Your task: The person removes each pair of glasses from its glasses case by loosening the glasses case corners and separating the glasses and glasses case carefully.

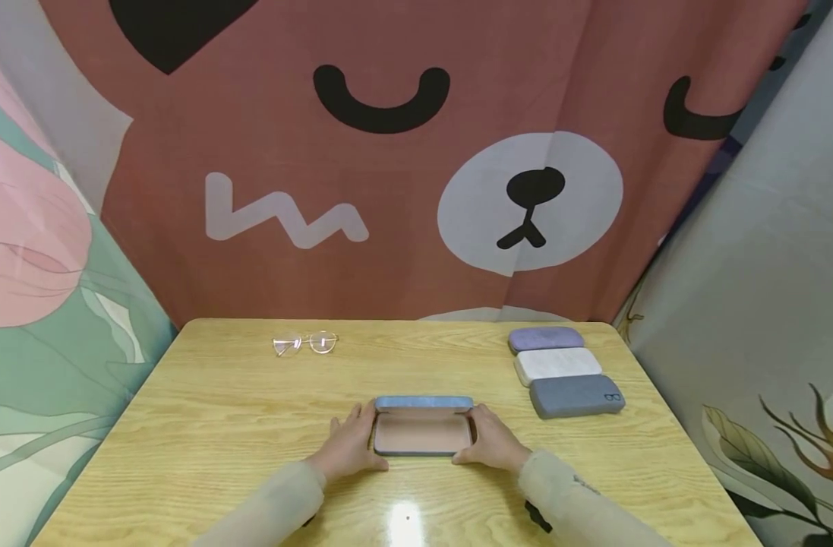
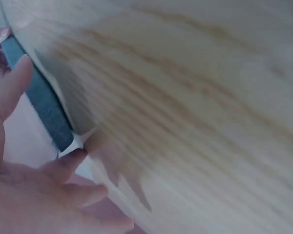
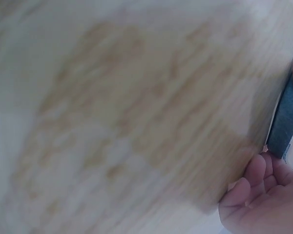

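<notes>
An eyeglass case (image 1: 423, 434), blue-grey outside with a pale pink lining, sits on the wooden table in front of me. Its lid is raised at the back, and no glasses show inside. My left hand (image 1: 351, 444) holds the left end, thumb toward the front and fingers toward the back. At the opposite end my right hand (image 1: 491, 441) grips it the same way. Both wrist views catch the dark outer side of the case between thumb and fingers. Farther back on the left lies a pair of thin-framed glasses (image 1: 323, 343).
Three closed eyeglass cases lie in a row at the back right: purple (image 1: 546, 339), white (image 1: 558, 365) and grey (image 1: 576, 396) with a small glasses mark. Behind the table (image 1: 204, 425) hangs a printed brown curtain (image 1: 389, 281), and patterned cloths flank both sides.
</notes>
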Available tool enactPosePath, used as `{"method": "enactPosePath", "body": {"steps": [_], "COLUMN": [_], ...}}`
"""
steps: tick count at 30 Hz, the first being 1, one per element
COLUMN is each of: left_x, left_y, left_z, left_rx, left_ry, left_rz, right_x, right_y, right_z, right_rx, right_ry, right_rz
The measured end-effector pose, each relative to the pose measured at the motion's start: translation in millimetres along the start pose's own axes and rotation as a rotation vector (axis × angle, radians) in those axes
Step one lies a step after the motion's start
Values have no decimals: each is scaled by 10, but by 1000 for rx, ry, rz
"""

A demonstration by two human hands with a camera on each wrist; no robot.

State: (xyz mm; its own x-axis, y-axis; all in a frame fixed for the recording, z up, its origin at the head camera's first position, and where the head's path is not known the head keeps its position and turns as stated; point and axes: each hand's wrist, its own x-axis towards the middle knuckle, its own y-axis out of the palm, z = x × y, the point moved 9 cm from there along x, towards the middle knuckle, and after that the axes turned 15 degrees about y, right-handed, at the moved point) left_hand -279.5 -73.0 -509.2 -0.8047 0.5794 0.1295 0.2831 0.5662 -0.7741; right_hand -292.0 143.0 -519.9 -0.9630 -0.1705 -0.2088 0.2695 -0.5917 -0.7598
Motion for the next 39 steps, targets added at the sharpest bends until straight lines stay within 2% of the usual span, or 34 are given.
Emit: {"method": "enactPosePath", "body": {"steps": [6, 15, 18, 21, 23, 27, 34, 39], "left_x": [58, 52, 50, 54, 59, 60, 66, 62], "left_y": [-17, -43, -50, -55, -58, -50, -19, -9], "left_z": [31, 63, 83, 101, 108, 117, 143, 132], "left_rx": [-30, -130, -129, -97, -75, -56, -60, -76], "left_ry": [-2, -28, -55, -75, -81, -84, -73, -70], "left_rz": [-70, -65, -69, -67, -66, -64, -67, -75], "right_x": [9, 20, 28, 29, 28, 64, 244, 375], "right_y": [6, 14, 19, -16, -79, -202, -230, -197], "right_z": [-19, 13, 14, -13, -36, -35, 51, 60], "right_rx": [-6, -14, 54, 170, 238, 289, 309, 329], "right_ry": [11, 15, 12, 59, 115, 171, 125, 126], "right_rz": [-5, -1, 105, 259, 322, 342, 355, 460]}}
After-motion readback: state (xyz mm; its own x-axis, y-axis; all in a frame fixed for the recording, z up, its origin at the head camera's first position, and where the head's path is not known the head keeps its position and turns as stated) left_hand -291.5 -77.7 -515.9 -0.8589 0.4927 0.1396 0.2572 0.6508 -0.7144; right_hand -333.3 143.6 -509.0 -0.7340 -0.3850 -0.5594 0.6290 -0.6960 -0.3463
